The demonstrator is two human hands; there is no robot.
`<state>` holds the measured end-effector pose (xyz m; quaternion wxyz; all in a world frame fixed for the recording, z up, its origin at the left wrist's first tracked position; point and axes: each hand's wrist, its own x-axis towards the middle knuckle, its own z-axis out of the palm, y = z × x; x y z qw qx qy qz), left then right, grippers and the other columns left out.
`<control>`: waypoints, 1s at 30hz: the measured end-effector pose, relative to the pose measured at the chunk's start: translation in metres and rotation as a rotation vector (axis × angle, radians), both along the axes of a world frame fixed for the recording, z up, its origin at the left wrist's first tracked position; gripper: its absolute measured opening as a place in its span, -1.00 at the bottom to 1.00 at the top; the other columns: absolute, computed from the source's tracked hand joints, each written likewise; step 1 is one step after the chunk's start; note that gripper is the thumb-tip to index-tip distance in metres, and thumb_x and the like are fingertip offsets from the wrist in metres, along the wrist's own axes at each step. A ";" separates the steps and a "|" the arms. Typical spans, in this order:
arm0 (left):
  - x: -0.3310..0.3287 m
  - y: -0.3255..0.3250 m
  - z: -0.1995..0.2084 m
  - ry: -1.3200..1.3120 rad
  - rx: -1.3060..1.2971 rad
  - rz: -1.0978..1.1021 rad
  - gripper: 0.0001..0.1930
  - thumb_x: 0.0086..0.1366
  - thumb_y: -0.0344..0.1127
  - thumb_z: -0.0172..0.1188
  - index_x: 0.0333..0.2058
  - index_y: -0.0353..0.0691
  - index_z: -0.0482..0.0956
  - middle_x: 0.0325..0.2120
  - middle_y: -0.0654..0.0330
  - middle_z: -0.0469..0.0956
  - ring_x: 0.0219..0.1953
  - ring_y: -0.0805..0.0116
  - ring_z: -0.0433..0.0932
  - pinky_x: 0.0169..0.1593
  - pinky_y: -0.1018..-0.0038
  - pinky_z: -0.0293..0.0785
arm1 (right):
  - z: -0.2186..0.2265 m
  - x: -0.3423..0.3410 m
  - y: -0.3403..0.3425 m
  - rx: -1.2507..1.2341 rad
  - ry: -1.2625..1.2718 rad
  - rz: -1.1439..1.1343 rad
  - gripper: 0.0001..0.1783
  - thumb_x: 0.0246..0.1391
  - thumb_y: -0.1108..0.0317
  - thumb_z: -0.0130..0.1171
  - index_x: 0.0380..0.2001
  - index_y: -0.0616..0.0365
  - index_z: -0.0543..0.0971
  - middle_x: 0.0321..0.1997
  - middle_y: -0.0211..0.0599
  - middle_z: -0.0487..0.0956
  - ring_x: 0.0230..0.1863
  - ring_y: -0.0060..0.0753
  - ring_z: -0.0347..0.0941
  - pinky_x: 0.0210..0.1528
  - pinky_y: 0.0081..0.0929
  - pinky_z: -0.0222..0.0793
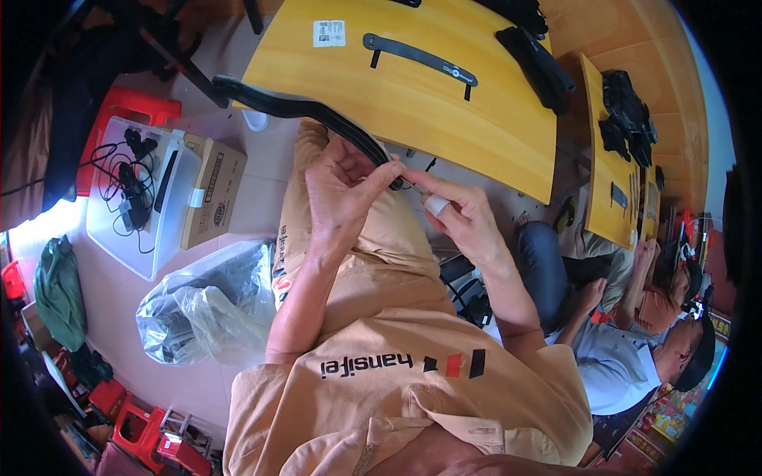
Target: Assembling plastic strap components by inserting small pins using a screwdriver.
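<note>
Over my lap, my left hand (343, 186) is closed around the near end of a long, curved black strip (317, 111) with ridges along it. The strip's far end reaches up to the left, past the table's edge. My right hand (462, 216) pinches a thin, needle-like metal tool (414, 187), its tip close to the strip's end by my left thumb. A white wrap (436, 205) goes round one right finger. What the tool's tip touches is too small to tell.
On the yellow wooden table (476, 103) lie a flat black handle-like strap (421, 59), a white label (329, 33) and black strips (536, 71). At left stand a clear bin (119, 230) with cables, a cardboard box (216, 190) and a plastic bag (210, 305). Other people (619, 365) sit at right.
</note>
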<state>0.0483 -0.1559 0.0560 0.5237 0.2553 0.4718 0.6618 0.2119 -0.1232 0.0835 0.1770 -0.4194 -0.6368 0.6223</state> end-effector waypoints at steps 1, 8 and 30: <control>-0.001 0.001 -0.003 0.022 0.026 0.014 -0.74 0.00 -0.53 0.26 -0.30 -0.33 0.41 -0.48 0.22 0.53 -0.43 0.58 0.48 -0.33 0.68 0.43 | -0.001 -0.002 -0.001 -0.001 0.000 -0.001 -0.55 0.05 0.57 -0.15 0.03 0.00 0.41 -0.52 -0.52 0.46 -0.61 -0.75 0.13 -0.56 -0.77 0.08; -0.002 -0.001 -0.006 -0.040 0.021 0.017 -0.75 -0.03 -0.52 0.29 -0.34 -0.34 0.45 -0.47 0.22 0.52 -0.42 0.57 0.48 -0.30 0.67 0.43 | -0.001 -0.006 -0.003 -0.068 0.063 -0.092 -0.58 0.07 0.53 -0.13 0.02 -0.01 0.42 -0.61 -0.53 0.37 -0.62 -0.73 0.13 -0.58 -0.76 0.09; -0.002 0.000 -0.006 -0.042 -0.019 -0.083 -0.73 0.06 -0.61 0.13 -0.21 -0.47 0.40 -0.41 0.11 0.52 -0.36 0.43 0.53 -0.26 0.56 0.53 | -0.012 -0.010 -0.006 -0.119 0.127 -0.136 -0.52 0.02 0.54 -0.21 0.04 0.05 0.38 -0.70 -0.57 0.25 -0.68 -0.77 0.05 -0.63 -0.76 0.00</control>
